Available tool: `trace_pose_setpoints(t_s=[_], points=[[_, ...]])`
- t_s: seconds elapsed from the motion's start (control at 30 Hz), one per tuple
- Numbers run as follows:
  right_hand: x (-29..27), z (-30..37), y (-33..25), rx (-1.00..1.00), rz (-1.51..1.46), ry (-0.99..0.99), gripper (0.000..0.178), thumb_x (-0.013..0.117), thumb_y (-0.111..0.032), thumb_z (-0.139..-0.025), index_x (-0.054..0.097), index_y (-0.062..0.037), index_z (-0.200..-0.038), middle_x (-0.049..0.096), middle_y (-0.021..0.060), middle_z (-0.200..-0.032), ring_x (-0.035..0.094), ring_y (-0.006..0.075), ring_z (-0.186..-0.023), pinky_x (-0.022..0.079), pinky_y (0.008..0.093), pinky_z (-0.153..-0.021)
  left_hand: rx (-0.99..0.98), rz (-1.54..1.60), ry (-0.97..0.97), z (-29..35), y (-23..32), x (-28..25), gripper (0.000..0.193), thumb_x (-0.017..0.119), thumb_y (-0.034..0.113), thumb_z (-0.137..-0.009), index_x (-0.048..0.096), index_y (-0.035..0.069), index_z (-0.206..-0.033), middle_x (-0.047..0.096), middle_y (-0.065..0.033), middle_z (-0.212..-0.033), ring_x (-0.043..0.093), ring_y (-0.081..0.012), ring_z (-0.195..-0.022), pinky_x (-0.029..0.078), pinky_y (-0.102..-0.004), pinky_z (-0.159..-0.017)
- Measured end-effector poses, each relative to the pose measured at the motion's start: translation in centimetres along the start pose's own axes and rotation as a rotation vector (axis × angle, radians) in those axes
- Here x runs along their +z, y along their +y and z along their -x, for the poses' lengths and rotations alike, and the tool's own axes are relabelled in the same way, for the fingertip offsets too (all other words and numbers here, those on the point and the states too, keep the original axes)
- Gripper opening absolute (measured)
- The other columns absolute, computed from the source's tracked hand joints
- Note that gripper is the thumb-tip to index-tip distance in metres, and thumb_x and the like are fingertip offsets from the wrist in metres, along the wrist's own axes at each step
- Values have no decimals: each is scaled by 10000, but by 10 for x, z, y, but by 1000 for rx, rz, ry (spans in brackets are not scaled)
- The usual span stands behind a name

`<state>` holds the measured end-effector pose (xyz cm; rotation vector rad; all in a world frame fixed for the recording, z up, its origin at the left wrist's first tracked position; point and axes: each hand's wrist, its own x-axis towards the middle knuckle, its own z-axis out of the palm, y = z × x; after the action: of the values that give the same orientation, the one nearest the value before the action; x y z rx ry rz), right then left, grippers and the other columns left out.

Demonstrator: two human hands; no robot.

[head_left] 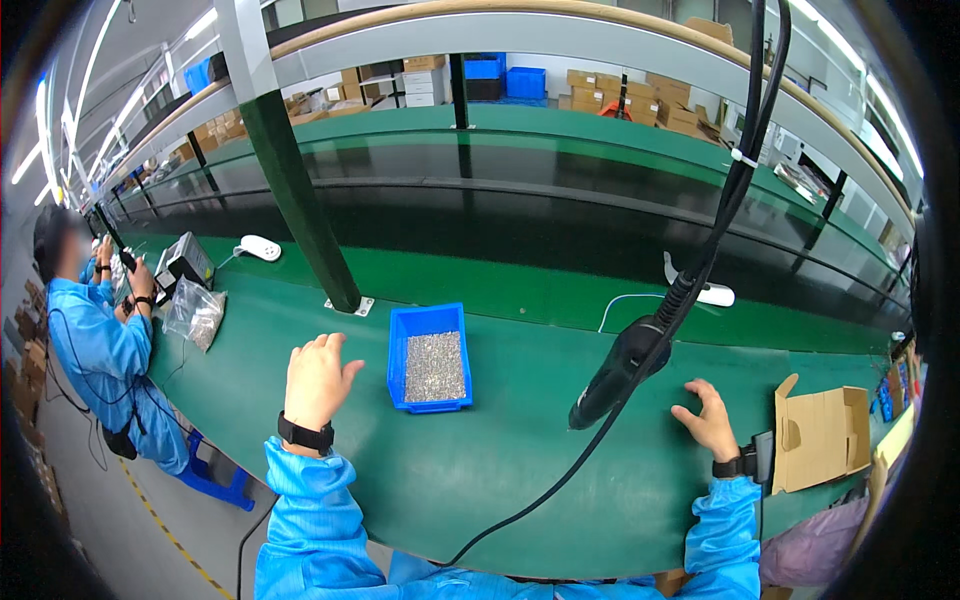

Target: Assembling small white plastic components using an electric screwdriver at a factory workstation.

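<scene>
My left hand (318, 380) is held over the green bench, left of a blue plastic bin (398, 352). Its thumb stands apart from the fingers and nothing is in it. Many small silvery-grey pieces (435, 366) lie in the bin, too small to name. Over to the right, my right hand (708, 424) is open and empty, its fingers spread and slightly curled. Between the hands, nearer the right one, a black electric screwdriver (625, 368) hangs tilted on its cable, its tip pointing down and left. Neither hand touches the bin or the screwdriver.
An opened cardboard box (822, 440) stands right of my right hand. At the left lie a clear bag (200, 314) of small parts and a white power strip (261, 247). A co-worker in blue (95, 335) works there. A dark green post (305, 205) rises behind the bin.
</scene>
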<state>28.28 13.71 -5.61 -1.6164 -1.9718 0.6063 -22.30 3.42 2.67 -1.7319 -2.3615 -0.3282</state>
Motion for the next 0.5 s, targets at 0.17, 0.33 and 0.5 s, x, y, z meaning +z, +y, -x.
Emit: trace_pose_setpoints(t_s=[0.17, 0.33, 0.5], points=[[33, -9, 22, 2, 269, 167, 490, 615, -242, -764, 452, -45, -1182, 297, 217, -1355, 242, 338, -1281, 141, 504, -1038, 320, 93, 136, -2, 30, 20, 291, 680, 210, -681, 576, 50, -901, 580, -96, -871, 539, -275, -865, 389, -379, -781], [32, -8, 22, -15, 276, 175, 481, 620, -243, -760, 462, -48, -1170, 304, 215, -1351, 249, 343, -1276, 151, 498, -1037, 412, 21, 90, 3, 59, 40, 188, 667, 207, -690, 611, 69, -805, 566, -69, -814, 513, -251, -861, 348, -423, -866], [28, -5, 21, -19, 296, 202, 467, 623, -248, -756, 476, -51, -1153, 321, 220, -1337, 261, 353, -1266, 171, 509, -1024, 357, -86, 20, 4, 61, 63, 154, 652, 235, -685, 633, 90, -733, 546, -42, -773, 494, -232, -861, 278, -508, -952]])
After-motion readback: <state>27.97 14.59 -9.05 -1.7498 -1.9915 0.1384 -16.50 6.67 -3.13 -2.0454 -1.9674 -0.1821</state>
